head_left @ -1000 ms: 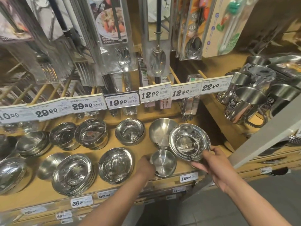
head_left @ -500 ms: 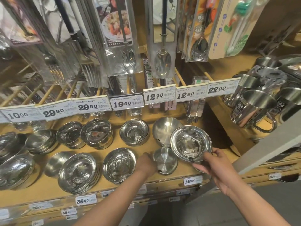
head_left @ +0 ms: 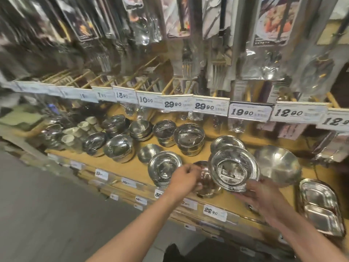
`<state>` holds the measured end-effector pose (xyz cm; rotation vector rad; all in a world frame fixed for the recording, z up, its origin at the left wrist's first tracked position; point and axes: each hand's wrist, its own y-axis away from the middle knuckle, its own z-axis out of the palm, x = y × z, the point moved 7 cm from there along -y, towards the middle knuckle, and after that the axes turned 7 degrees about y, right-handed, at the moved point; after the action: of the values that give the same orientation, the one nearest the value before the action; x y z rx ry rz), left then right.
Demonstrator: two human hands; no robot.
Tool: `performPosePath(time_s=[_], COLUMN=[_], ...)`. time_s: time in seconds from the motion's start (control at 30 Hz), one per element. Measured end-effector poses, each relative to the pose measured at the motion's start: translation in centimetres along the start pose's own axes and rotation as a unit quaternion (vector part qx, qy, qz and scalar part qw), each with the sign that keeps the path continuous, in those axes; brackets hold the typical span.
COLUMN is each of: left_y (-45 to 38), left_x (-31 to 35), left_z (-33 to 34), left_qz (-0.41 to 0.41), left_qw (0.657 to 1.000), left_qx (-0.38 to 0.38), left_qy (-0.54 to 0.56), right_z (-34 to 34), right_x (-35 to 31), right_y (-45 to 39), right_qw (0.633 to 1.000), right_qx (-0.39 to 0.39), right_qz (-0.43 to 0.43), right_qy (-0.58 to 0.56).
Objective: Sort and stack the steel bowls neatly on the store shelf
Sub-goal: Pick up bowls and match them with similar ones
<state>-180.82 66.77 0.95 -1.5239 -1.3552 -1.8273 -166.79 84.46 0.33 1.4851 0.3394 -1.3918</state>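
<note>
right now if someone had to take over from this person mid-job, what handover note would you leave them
Right hand: holds the wide-rimmed bowl by its near edge, tilted and lifted above the shelf.
Left hand: fingers curled on the small bowl at the shelf front, partly hidden behind the lifted one.
Elsewhere: a stack of similar wide-rimmed bowls sits just left of the left hand; a large plain bowl lies to the right; deeper stacks stand in the back row.
Done: several stacks formed.
Left: place both held bowls on matching stacks, then tidy the loose ones.

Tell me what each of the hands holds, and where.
Right hand holds the wide-rimmed bowl by its near rim. Left hand grips a small bowl at its edge.
</note>
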Motion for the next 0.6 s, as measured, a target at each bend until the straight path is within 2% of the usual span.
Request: performPosePath(time_s=[0.13,0.23,0.37,0.43,0.6], left_y=[1.0,1.4,0.2,-1.0,-4.6], left_x=[-0.5,-1.0,-1.4,-1.4,-1.8], left_z=[-5.5,-8.1,-12.3,-14.5,-18.8], left_qz=[-0.004,-0.021,-0.025,-0.027,-0.027], left_qw=[0.996,0.992,0.992,0.994,0.994], left_qx=[0.033,0.027,0.063,0.086,0.102], left_qy=[0.081,0.120,0.102,0.060,-0.012], right_z=[5.7,9.7,14.6,16.6,18.8], right_x=[0.6,1.4,2.7,3.2,4.1], right_y=[-1.0,-1.5,-3.1,-3.8,-6.0], right_qw=[0.997,0.990,0.984,0.982,0.977], right_qx=[-0.074,-0.124,-0.140,-0.127,-0.005], right_qz=[0.020,0.032,0.059,0.070,0.073], right_qy=[0.034,0.057,0.095,0.123,0.202])
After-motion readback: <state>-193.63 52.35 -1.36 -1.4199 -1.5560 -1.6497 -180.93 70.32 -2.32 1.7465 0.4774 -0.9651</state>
